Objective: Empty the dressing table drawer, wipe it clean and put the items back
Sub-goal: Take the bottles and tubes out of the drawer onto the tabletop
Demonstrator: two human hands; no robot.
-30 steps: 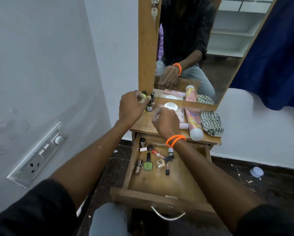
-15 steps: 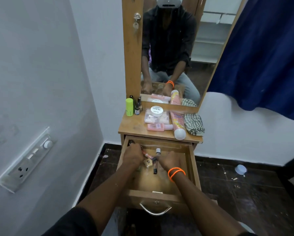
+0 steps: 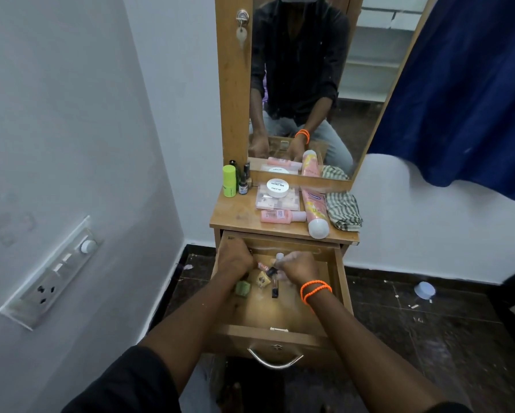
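Drawer [image 3: 336,281] stays pulled out so we reach inside: both hands, left hand [image 3: 235,259] and right hand [image 3: 299,266], curl over small bottles [image 3: 262,278]; exact grip unclear.

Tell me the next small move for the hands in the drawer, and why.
Probably lift what each hand has gathered up to the tabletop. Both the left hand and right hand are down among small bottles in the open drawer, and a green bottle is still inside.

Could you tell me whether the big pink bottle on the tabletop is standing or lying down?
Lying down: the big pink bottle rests on its side, white cap toward the drawer.
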